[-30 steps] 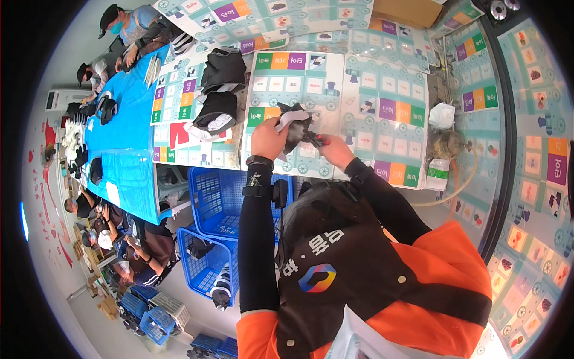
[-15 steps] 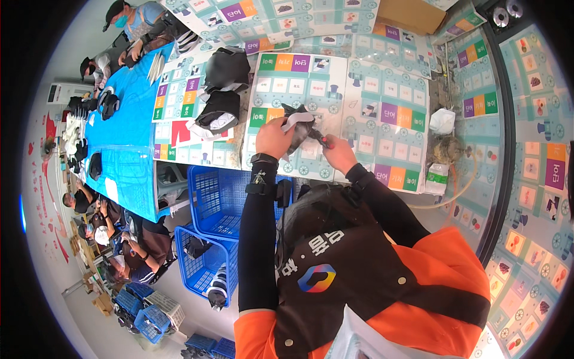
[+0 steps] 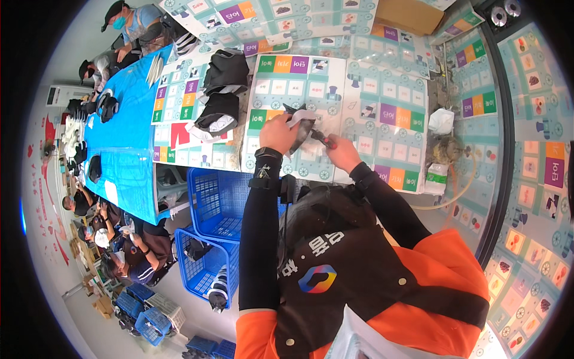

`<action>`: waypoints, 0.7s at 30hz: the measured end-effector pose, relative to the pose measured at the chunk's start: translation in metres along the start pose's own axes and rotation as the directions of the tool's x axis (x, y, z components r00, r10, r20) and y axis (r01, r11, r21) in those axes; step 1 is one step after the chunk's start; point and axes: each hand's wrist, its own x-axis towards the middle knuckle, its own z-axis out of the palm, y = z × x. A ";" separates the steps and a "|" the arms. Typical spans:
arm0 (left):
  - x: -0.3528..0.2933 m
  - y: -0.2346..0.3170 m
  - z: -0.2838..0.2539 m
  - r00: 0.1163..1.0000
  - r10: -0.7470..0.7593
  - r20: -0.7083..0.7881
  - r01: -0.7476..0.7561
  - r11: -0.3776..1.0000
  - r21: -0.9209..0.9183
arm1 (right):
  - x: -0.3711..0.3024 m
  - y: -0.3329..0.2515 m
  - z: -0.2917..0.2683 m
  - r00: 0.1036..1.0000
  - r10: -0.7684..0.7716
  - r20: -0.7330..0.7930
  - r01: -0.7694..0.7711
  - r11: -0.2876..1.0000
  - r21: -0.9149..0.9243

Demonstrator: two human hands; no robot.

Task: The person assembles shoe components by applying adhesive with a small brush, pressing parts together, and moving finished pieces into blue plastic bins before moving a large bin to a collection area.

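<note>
Near the front edge of the teal-printed worktop (image 3: 287, 166), the left hand (image 3: 277, 134) still pinches a dark fabric piece (image 3: 304, 130) with a pale band (image 3: 302, 115), the right hand (image 3: 344, 154) still gripping a red-and-black tool (image 3: 326, 141) beside it, so handling seems ongoing

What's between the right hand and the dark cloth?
Head view: a dark-and-red tool, held in the right hand, its far end close to the dark cloth.

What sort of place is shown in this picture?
Probably a small workshop for cloth goods: dark cloth pieces lie on the work table, blue plastic baskets stand beside it, and other people are around a blue table.
</note>
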 end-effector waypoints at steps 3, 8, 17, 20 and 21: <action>0.002 0.003 0.000 1.000 -0.006 0.019 0.006 1.000 0.019 | -0.002 0.001 0.003 1.000 -0.009 -0.025 0.009 1.000 -0.007; 0.005 0.001 0.004 1.000 0.002 0.030 -0.002 1.000 0.004 | -0.001 0.005 0.003 1.000 -0.016 -0.007 0.016 0.999 -0.031; 0.006 0.000 0.000 1.000 -0.010 0.025 0.011 1.000 -0.021 | -0.002 0.013 0.007 0.999 0.030 -0.031 -0.029 0.999 0.031; 0.004 -0.003 0.000 0.999 0.028 -0.030 -0.029 0.998 -0.049 | -0.008 0.010 0.017 0.998 0.032 0.057 -0.035 0.998 0.052; 0.004 -0.004 0.001 0.999 0.026 -0.029 -0.027 0.998 -0.050 | -0.010 0.010 0.020 0.993 0.035 0.109 -0.040 0.998 0.044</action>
